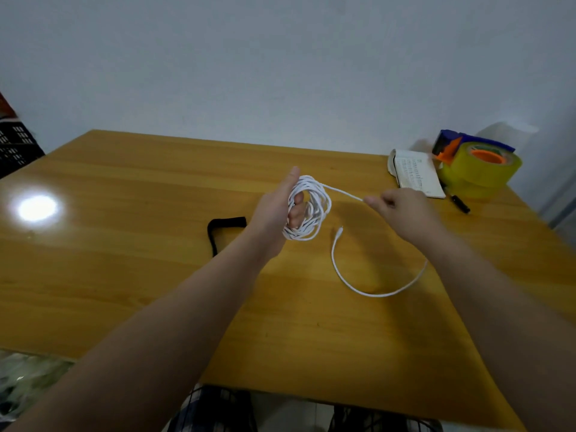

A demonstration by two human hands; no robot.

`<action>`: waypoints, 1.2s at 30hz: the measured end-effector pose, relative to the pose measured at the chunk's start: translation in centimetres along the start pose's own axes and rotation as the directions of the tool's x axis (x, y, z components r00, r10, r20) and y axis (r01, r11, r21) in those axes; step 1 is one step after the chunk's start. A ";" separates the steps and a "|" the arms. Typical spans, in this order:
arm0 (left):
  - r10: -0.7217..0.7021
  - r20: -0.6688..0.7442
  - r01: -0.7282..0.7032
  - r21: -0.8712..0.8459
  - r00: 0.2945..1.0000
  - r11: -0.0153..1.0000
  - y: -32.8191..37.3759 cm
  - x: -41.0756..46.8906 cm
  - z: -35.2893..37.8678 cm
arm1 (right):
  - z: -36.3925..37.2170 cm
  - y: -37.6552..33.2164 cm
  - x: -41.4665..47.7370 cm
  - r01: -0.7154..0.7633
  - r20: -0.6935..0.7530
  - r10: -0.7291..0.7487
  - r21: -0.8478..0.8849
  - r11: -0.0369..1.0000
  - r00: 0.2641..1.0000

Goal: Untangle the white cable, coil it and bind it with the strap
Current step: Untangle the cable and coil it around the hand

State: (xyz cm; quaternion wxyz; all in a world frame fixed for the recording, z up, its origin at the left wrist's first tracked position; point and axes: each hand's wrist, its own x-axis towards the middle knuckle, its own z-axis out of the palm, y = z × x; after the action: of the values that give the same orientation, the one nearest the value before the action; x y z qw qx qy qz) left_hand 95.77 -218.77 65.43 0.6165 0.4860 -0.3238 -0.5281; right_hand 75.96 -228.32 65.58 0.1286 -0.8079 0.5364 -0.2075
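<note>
White cable [311, 207] is being coiled at frame centre: the left hand [277, 213] is gripping the loops as a former, while the right hand [396, 207] is pinching the free run taut. Its loose tail is lying on the bench [124, 275] lower right, and the black strap [218, 229] is waiting just left, within reach for binding.

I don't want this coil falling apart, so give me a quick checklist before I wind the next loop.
1. Coil held: the left hand has its fingers through the white cable coil. Ok.
2. Feed line gripped: the right hand pinches the strand that leads from the coil. Ok.
3. Loose tail free of knots: it lies in one open curve on the table, plug end showing. Ok.
4. Coiling finished: tail not yet wound. Not ok.
5. Strap within reach: it lies by the left wrist, unused. Ok.
6. Loops even inside the coil: cannot tell.
</note>
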 end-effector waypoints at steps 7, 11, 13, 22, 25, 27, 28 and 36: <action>0.072 0.065 -0.054 -0.243 0.995 0.969 2.0 0.7 0.0 | 3.1 -1.7 -0.3 0.081 0.205 -0.060 -0.095 0.992 0.977; 0.099 -0.143 -0.147 -0.379 0.985 0.913 3.9 1.7 -1.7 | 3.5 -1.8 -1.5 0.167 0.412 -0.175 0.055 0.984 0.894; 0.088 -0.236 -0.165 -0.331 0.968 0.929 4.0 2.4 -2.9 | 3.2 -1.7 -2.2 0.183 0.415 -0.200 0.082 0.980 0.887; 0.168 -0.202 -0.085 0.363 0.965 0.928 1.4 2.3 -1.9 | 1.6 -5.4 -3.0 0.727 0.261 -0.678 -0.240 0.644 0.687; 0.064 -0.161 0.003 0.386 0.985 0.922 1.2 1.3 -0.8 | 1.7 -5.9 -2.8 0.762 0.137 -0.751 -0.168 0.625 0.646; 0.054 -0.110 0.000 0.438 0.992 0.899 0.9 0.7 -0.3 | 1.6 -6.5 -3.1 0.747 0.084 -0.743 -0.116 0.655 0.664; 0.054 -0.066 -0.018 0.459 0.996 0.888 0.7 0.4 -0.2 | 1.6 -6.8 -3.2 0.737 0.054 -0.736 -0.104 0.668 0.675; -0.005 0.217 -0.145 0.668 0.976 0.730 0.8 -1.4 -1.2 | 1.3 -7.2 -2.8 0.639 -0.083 -0.634 0.045 0.768 0.769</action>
State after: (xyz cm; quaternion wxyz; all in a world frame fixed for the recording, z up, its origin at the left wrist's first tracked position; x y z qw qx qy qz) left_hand 96.78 -217.17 65.97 0.3790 0.6083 -0.5738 -0.3963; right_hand 81.49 -222.93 66.95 0.0623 -0.9297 0.2273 -0.2830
